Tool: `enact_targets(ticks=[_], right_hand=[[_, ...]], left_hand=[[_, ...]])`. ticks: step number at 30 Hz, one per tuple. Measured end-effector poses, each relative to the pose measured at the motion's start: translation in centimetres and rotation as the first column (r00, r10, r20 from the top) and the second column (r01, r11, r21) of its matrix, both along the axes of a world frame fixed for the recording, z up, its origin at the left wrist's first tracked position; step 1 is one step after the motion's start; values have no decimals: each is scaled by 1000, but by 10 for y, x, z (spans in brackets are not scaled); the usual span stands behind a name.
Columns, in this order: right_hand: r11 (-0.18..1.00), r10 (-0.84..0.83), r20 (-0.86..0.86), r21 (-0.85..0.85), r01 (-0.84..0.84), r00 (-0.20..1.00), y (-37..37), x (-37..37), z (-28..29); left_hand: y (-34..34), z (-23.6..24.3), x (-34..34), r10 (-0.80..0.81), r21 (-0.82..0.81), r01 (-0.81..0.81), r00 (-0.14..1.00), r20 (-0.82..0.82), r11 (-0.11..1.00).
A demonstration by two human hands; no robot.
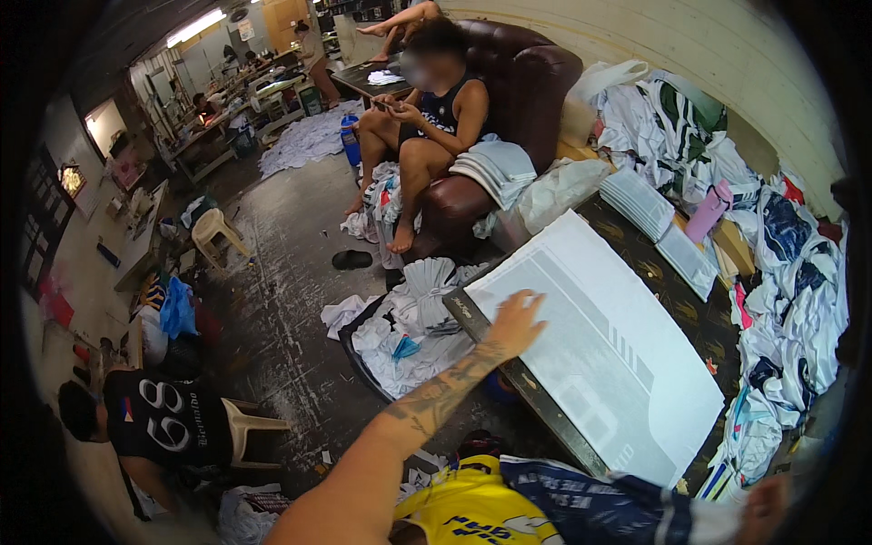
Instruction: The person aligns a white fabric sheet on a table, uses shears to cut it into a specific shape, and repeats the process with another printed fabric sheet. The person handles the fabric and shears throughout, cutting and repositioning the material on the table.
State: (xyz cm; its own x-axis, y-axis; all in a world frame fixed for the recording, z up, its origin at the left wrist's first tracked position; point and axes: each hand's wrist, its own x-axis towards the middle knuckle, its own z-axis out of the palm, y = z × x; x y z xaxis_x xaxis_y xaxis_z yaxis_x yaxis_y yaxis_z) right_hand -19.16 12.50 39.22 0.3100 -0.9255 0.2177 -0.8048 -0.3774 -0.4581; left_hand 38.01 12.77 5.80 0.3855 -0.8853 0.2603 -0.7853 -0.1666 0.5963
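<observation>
A large white paper sheet or fabric panel [563, 300] with grey printed shapes and stripes lies flat on the dark table at my front right. My left hand [516, 324] rests on its left part, fingers spread and holding nothing. My right hand [765, 507] is blurred at the lower right, past the sheet's near end, beside a navy and white printed cloth [590, 500]. Its fingers are smeared, so whether it grips that cloth does not show. Yellow printed cloth [481, 509] shows directly below me.
The dark table's edge [545, 400] runs along the sheet. A pink bottle [708, 211] and stacked white pieces [638, 204] stand beyond it. Heaped garments [781, 300] line the right wall. A seated person [436, 118] occupies a maroon armchair [527, 82]; another [163, 413] sits lower left.
</observation>
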Motion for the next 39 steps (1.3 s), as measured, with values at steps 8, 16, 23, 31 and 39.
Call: enact_targets(ticks=[8, 16, 23, 31, 39], right_hand=[[805, 50, -49, 593, -12, 998, 7, 87, -235], [781, -112, -234, 580, 231, 966, 19, 88, -322], [687, -185, -357, 620, 380, 916, 18, 116, -300], [779, -104, -188, 595, 198, 977, 25, 169, -245], [979, 13, 323, 188, -78, 946, 41, 186, -159]], left_hand=[[18, -85, 81, 121, -26, -119, 928, 353, 993], [-88, -66, 132, 301, -235, -247, 925, 234, 940], [-247, -66, 182, 87, 55, -109, 948, 307, 993], [-139, -15, 46, -116, -33, 113, 899, -422, 993], [-7, 121, -160, -515, -56, 965, 86, -853, 255]])
